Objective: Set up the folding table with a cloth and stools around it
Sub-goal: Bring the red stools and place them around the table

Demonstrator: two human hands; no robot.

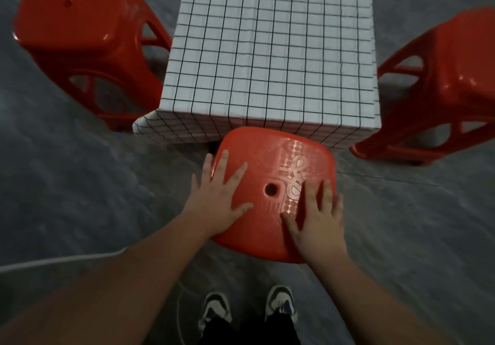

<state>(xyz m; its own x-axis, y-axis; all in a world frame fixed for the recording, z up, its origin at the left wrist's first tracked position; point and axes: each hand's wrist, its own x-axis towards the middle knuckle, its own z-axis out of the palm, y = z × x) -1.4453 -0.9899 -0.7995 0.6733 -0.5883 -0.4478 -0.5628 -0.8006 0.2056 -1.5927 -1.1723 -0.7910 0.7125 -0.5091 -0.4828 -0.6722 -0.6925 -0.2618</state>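
A small table stands ahead, draped in a white cloth with a black grid (273, 50) that hangs over its near edge. A red plastic stool (267, 162) with a hole in its seat stands at the table's near side. My left hand (218, 200) lies flat on the left part of that seat, fingers spread. On the seat's right part my right hand (316, 216) rests flat as well, fingers straight. A second red stool (77, 31) stands left of the table and a third red stool (450, 84) stands to its right.
The floor (67, 184) is dark grey concrete all around. My two shoes (249, 307) stand just behind the near stool. A thin white cable (61, 260) crosses the floor at the lower left.
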